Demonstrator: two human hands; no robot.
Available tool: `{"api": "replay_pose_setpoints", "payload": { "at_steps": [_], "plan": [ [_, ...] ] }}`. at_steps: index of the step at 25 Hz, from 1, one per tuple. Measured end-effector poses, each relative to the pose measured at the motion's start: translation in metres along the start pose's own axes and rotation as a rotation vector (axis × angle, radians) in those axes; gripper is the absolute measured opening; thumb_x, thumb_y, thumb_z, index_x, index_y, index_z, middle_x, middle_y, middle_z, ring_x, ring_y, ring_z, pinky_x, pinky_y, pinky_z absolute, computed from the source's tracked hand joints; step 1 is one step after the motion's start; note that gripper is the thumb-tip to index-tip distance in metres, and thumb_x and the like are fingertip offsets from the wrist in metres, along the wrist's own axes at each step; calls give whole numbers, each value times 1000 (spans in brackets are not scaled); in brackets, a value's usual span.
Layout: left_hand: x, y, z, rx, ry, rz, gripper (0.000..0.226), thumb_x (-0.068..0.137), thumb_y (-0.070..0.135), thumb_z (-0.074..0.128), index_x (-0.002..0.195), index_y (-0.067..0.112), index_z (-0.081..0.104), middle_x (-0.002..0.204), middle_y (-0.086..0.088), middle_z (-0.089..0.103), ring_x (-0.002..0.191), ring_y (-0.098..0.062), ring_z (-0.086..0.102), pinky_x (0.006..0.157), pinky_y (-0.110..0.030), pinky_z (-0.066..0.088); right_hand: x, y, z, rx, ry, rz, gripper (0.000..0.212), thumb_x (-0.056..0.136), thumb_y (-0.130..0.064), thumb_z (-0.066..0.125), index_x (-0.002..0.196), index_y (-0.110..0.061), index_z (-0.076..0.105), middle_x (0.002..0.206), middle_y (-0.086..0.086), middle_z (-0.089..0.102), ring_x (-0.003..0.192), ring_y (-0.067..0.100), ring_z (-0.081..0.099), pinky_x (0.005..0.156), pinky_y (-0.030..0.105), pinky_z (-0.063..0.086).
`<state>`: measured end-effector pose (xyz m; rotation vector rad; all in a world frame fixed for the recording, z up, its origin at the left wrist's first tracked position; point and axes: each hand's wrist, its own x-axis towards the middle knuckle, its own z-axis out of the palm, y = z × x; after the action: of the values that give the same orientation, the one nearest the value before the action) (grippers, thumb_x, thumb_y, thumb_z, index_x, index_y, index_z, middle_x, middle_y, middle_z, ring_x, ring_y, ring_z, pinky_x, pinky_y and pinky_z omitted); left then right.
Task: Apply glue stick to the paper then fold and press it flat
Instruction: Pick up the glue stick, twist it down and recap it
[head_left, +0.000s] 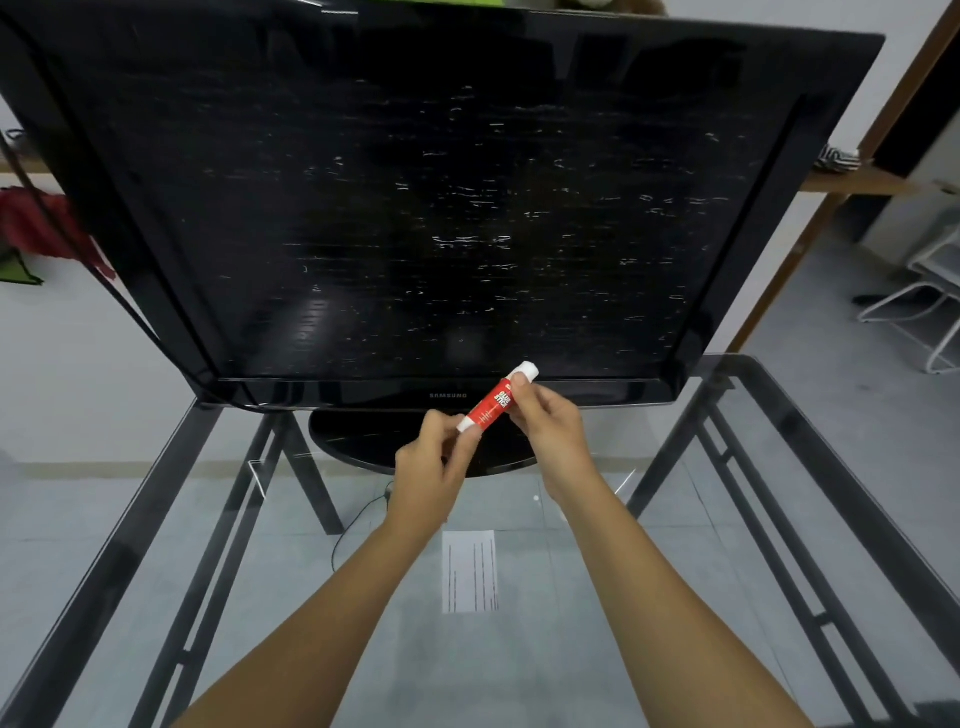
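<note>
A red glue stick (493, 402) with white ends is held in the air between both hands, tilted up to the right, in front of the television's lower bezel. My left hand (434, 467) pinches its lower white end. My right hand (550, 421) grips the upper part just below the white cap. A small white strip of paper (470, 570) with dark printed lines lies flat on the glass table (545, 649), below and between my forearms, touched by neither hand.
A large black television (415, 208) on an oval stand (358, 441) fills the far half of the table. The table's dark metal frame (779, 519) shows through the glass. A black cable (358, 519) hangs beneath. White chair frames (919, 306) stand at right.
</note>
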<state>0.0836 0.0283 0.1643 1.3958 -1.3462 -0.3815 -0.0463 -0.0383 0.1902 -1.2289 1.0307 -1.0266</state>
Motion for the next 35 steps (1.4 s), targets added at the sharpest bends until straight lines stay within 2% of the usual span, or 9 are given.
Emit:
{"api": "replay_pose_setpoints", "payload": {
  "at_steps": [5,7,14,16,19,21,27,31,35],
  "plan": [
    [11,11,3,-908,-100,-953,33,91,38,52,95,7,60,58,0,55,46,-6,50,47,-17,46,1,4,0,-30,-33,-66,25,81,-52,56,86,-31,69,93,-5,72,97,6,64,86,20,48],
    [16,13,-3,-932,-200,-1166,37,90,40,53,89,4,62,54,0,55,42,-6,49,42,-17,46,-1,8,-2,-41,-34,-79,24,78,-54,57,83,-35,69,90,-8,72,94,3,64,82,17,48],
    [-3,11,6,-301,-67,-357,22,90,38,52,96,17,57,79,-1,68,70,-8,66,68,-24,52,1,5,3,-2,33,-73,23,84,-48,57,81,-30,71,87,-7,73,90,1,66,72,8,48],
    [-1,13,3,-367,-105,-486,35,92,44,43,85,14,60,60,3,61,54,-8,58,58,-22,48,0,3,2,-1,-5,-89,26,83,-49,57,83,-27,70,90,-4,73,92,3,66,74,9,48],
    [10,24,-5,-866,-237,-1047,49,91,50,43,61,14,56,43,4,42,37,-8,36,38,-18,34,-2,1,1,-19,-34,-94,27,78,-54,58,83,-31,70,90,-4,72,92,4,65,73,10,48],
    [12,26,-4,-881,-235,-1130,49,91,52,43,62,14,57,45,2,44,37,-8,37,38,-19,36,-2,2,0,-32,-29,-98,23,80,-52,58,81,-31,69,87,-5,72,88,2,65,71,7,47],
    [-8,13,2,-193,-101,-259,18,87,38,55,99,26,49,84,6,66,78,-7,65,69,-22,54,-1,1,-1,-43,33,-96,25,81,-53,56,83,-31,69,88,-7,72,87,-1,65,66,5,46],
    [-8,6,0,46,-99,-134,23,89,45,40,98,25,46,78,8,62,73,-4,62,60,-13,48,-2,0,1,-43,9,-102,20,84,-50,55,78,-38,69,83,-18,72,88,-4,65,68,4,46],
    [-5,11,1,-97,-114,-226,36,92,47,31,79,22,54,58,6,57,54,-3,54,53,-14,45,-3,1,1,-26,0,-93,20,85,-48,55,78,-35,69,83,-16,72,90,-3,65,70,7,47]
  ]
}}
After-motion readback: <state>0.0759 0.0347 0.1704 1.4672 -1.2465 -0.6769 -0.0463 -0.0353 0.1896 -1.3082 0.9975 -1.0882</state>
